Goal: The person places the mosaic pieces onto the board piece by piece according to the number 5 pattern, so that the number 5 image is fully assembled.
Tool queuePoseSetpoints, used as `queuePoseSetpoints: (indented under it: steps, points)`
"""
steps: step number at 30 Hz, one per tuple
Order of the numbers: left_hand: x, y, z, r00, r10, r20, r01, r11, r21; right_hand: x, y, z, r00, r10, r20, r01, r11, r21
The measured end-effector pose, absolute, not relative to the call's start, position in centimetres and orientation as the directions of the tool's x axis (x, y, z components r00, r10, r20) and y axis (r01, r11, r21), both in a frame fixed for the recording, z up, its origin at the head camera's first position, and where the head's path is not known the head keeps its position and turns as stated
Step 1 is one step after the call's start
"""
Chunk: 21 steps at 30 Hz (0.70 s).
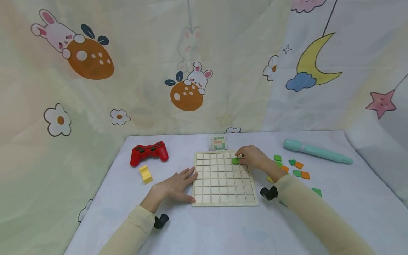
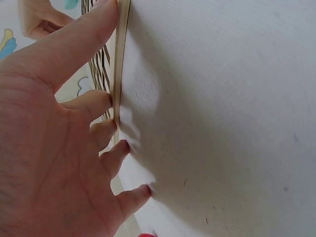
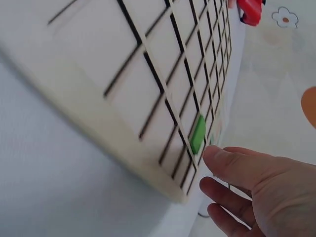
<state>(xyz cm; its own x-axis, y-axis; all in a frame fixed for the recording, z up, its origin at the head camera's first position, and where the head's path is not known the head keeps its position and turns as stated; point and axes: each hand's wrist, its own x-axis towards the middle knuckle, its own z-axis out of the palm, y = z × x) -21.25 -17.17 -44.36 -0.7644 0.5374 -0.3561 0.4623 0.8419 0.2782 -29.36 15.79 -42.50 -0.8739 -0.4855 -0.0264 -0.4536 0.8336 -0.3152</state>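
A pale wooden grid board (image 1: 220,182) lies on the white table. My left hand (image 1: 178,184) rests at its left edge with fingers spread, and the thumb lies by the near left corner. In the left wrist view the fingertips (image 2: 106,101) touch the board's side. One green square tile (image 1: 235,161) sits in a cell near the far right corner. My right hand (image 1: 255,158) is over that corner, its thumb (image 3: 224,160) right beside the green tile (image 3: 198,134). Nothing shows held between the right thumb and fingers; the index finger is partly hidden behind the thumb.
Right of the board lie several loose green and orange tiles (image 1: 305,175), some partly behind the right arm. A teal pen-shaped object (image 1: 318,151) lies beyond them. A patterned card (image 1: 218,142) is behind the board. At left are a red game controller (image 1: 149,153) and a yellow block (image 1: 146,174).
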Motion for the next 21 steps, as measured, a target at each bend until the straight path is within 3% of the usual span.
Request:
queuePoseSetpoints:
  steps: [6, 14, 21]
  points:
    - [-21.4, -17.3, -44.1, -0.771, 0.531, -0.352, 0.458, 0.846, 0.272, -29.7, 20.2, -41.4, -0.897, -0.441, -0.017, -0.413, 0.853, -0.319]
    - [-21.3, -17.2, -44.3, -0.769, 0.531, -0.355, 0.456, 0.846, 0.277, -30.0, 26.9, -42.0, -0.944, -0.302, -0.134, -0.248, 0.916, -0.315]
    - [-21.2, -17.1, -44.6, -0.77, 0.528, -0.359, 0.451, 0.848, 0.28, -29.6, 29.5, -43.4, -0.955, -0.219, -0.199, -0.14, 0.928, -0.346]
